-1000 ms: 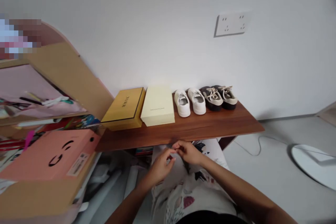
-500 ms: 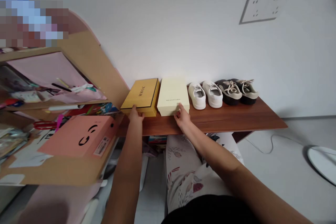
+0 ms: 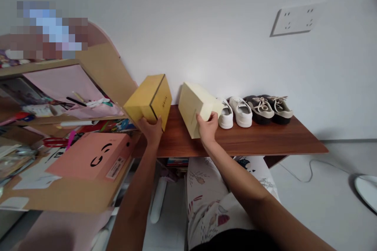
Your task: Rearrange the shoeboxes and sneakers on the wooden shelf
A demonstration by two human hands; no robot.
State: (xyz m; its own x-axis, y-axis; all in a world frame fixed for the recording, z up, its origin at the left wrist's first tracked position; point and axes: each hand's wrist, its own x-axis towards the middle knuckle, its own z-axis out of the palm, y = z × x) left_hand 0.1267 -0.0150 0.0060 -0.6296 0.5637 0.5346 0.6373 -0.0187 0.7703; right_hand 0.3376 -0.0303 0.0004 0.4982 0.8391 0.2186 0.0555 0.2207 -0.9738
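My left hand (image 3: 151,130) grips the near end of a yellow shoebox (image 3: 143,96) with a dark-edged lid. That box is tilted up on its side, its lettered lid facing right. My right hand (image 3: 207,126) is closed on the near end of a cream shoebox (image 3: 190,110), thumb on its lid. This second box leans too, with its lid turned to the left. A strip of bare wood shows between the two boxes. Just right of the cream box stand white shoes (image 3: 242,113), one partly hidden behind it.
Dark lace-up shoes (image 3: 262,109) stand farther right on the brown wooden bench (image 3: 282,141). To the left, a pink box (image 3: 94,157) lies on a cluttered desk (image 3: 85,200). A socket panel (image 3: 294,19) is on the wall, and a cable (image 3: 309,172) runs across the floor.
Both boxes lay flat, lids up, and now are tilted on their sides. The yellow one has turned to the right, the cream one to the left. My fingers now wrap their near ends.
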